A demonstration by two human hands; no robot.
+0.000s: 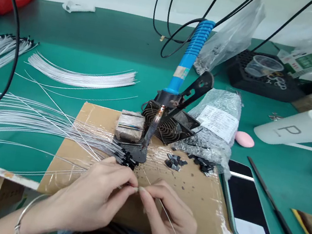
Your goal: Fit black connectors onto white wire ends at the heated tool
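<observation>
My left hand [95, 194] is pinched closed over the cardboard sheet [202, 212], its thumb and index fingertips almost touching those of my right hand. Thin white wires run leftward from beneath it. My right hand [170, 219] is also pinched, with a thin wire [168, 213] passing between its fingers and down across the palm. What lies between the left fingertips is too small to make out. Just beyond my hands, a bundle of white wires [81, 132] ends in black tips near the base of a blue-handled soldering iron [184, 64]. Small black pieces [174, 162] lie to the right.
A small fan [166, 125] and a block [130, 126] stand behind my hands. At right are a phone [250, 204], a black rod [274, 204], a pink egg-shaped object [244, 139] and a white cup [300, 129]. More wires [82, 74] lie at the back left.
</observation>
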